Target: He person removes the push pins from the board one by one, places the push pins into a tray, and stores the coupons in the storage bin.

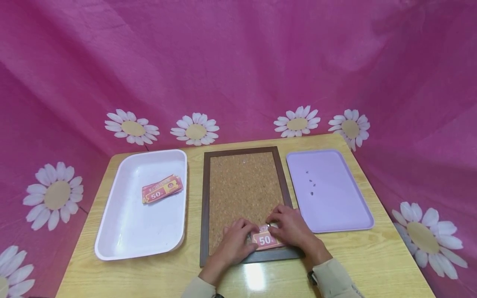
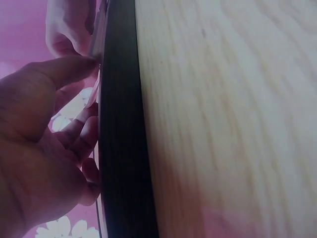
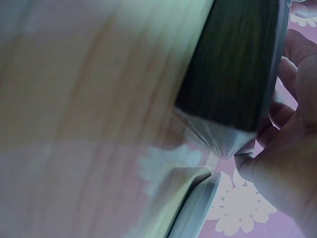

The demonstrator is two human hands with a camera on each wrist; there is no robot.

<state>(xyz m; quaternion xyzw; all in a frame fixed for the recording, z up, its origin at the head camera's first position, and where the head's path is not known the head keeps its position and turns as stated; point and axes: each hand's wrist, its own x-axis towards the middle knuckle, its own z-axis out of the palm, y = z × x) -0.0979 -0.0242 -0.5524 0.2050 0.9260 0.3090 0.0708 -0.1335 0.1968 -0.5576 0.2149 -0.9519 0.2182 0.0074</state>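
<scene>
A cork board (image 1: 244,186) in a dark brown frame lies on the table. Along its lower edge rests a red and yellow paper coupon (image 1: 263,240) printed with "50". My left hand (image 1: 236,242) holds the coupon's left end, thumb and bent index finger at its edge; the left wrist view shows the thumb (image 2: 74,69) at the paper above the frame. At the coupon's upper edge my right hand (image 1: 292,225) pinches a small pushpin (image 1: 269,225) between thumb and index finger. In the right wrist view its fingers (image 3: 292,74) curl over the board, and their tips are partly hidden.
Left of the board stands a white plastic basin (image 1: 108,231) with a small stack of similar coupons (image 1: 162,189) in it. On the right a shallow purple tray (image 1: 335,203) holds several tiny dark pins (image 1: 311,193). Behind hangs a pink cloth (image 1: 238,74) with daisies.
</scene>
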